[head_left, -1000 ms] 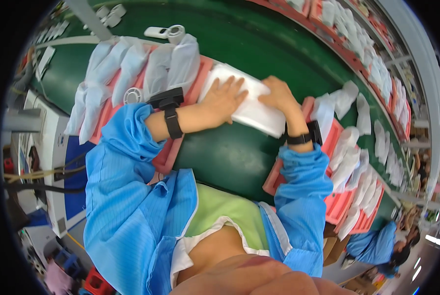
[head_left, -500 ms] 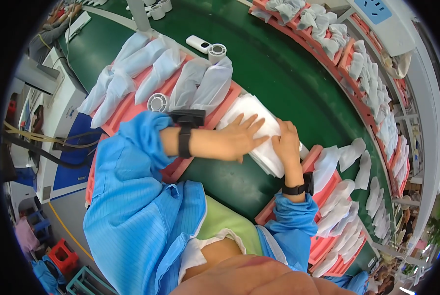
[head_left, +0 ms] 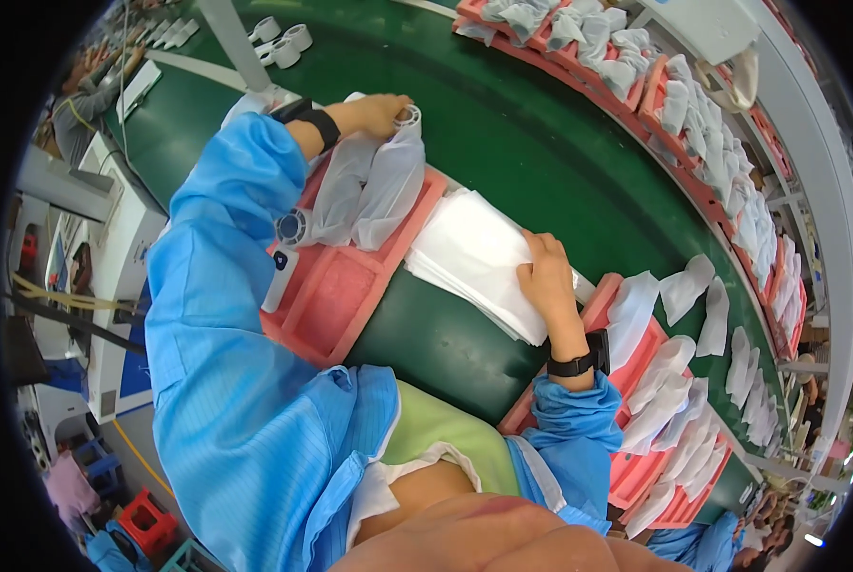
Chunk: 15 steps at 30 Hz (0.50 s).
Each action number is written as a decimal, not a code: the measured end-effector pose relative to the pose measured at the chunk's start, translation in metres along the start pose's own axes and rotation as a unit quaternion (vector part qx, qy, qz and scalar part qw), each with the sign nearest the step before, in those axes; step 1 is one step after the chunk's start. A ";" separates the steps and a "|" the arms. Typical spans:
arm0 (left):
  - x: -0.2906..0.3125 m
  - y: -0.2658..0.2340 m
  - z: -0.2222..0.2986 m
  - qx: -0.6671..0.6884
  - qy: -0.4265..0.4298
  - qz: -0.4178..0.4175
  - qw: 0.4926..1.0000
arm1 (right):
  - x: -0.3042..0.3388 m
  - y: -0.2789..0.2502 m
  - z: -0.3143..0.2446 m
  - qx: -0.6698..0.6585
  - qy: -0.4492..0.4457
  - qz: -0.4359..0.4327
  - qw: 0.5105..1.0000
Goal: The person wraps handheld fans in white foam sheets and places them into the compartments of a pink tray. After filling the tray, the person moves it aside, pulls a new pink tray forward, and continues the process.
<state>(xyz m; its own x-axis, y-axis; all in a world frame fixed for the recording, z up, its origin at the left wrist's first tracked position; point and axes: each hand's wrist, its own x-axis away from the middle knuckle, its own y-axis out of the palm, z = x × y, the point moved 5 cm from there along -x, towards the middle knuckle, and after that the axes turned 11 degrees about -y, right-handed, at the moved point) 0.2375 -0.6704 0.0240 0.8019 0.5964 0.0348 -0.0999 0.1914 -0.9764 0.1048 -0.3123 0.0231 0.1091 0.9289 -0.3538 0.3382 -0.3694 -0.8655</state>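
Observation:
My left hand (head_left: 385, 113) reaches to the far side of a pink tray (head_left: 367, 303). Its fingers are closed on a white handheld device with a round grille end (head_left: 408, 118); the rest of the device is hidden by the hand. Just below it lie wrapped devices in translucent white bags (head_left: 394, 181). My right hand (head_left: 548, 282) rests with fingers stretched out on the right edge of a stack of thin white bags (head_left: 474, 250), which lies flat on the green table.
Another unwrapped device's round grille (head_left: 293, 227) sits in the left tray. Pink trays of wrapped devices (head_left: 670, 400) stand at right. More filled trays (head_left: 627, 71) line the far side of the green belt (head_left: 503, 143). A grey post (head_left: 236, 43) rises at upper left.
My left hand has left the bag stack and moved up and left to the device beyond the tray. My right hand has stayed on the stack. The view has shifted slightly.

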 end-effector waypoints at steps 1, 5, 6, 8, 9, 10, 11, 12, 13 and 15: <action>-0.006 0.012 -0.003 0.008 -0.001 -0.037 0.999 | 0.001 0.000 0.000 -0.004 0.000 -0.003 1.000; -0.005 -0.008 0.023 0.016 -0.003 -0.046 0.999 | 0.004 -0.004 0.002 -0.013 0.034 -0.014 0.999; -0.003 -0.018 0.031 0.018 -0.009 -0.032 0.999 | 0.005 -0.006 0.003 -0.012 0.038 -0.013 0.999; 0.008 -0.040 0.038 0.107 0.034 0.007 0.994 | 0.001 -0.018 -0.002 0.004 0.003 0.043 0.999; 0.014 -0.060 0.051 0.193 0.083 0.045 0.977 | -0.001 -0.027 -0.007 0.013 -0.012 0.072 0.997; 0.025 -0.071 0.066 0.227 0.112 0.069 0.965 | -0.003 -0.035 -0.014 0.014 -0.015 0.069 0.997; 0.045 -0.087 0.095 0.260 0.141 0.091 0.951 | -0.007 -0.057 -0.030 0.000 -0.011 0.142 0.990; 0.065 -0.099 0.118 0.237 0.149 0.101 0.955 | -0.012 -0.076 -0.046 -0.018 -0.011 0.209 0.978; 0.088 -0.108 0.142 0.215 0.155 0.110 0.958 | -0.015 -0.085 -0.064 -0.022 -0.016 0.202 0.979; 0.134 -0.112 0.194 0.167 0.143 0.111 0.969 | -0.009 -0.105 -0.089 -0.091 0.001 0.302 0.949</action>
<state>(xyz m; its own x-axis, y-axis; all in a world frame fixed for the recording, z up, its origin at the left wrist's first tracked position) 0.2414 -0.4608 0.1798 0.8639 0.4214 -0.2758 -0.4365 0.3531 -0.8275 0.1512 -0.2796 0.1488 0.3374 0.5486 -0.7650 0.3695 -0.8246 -0.4283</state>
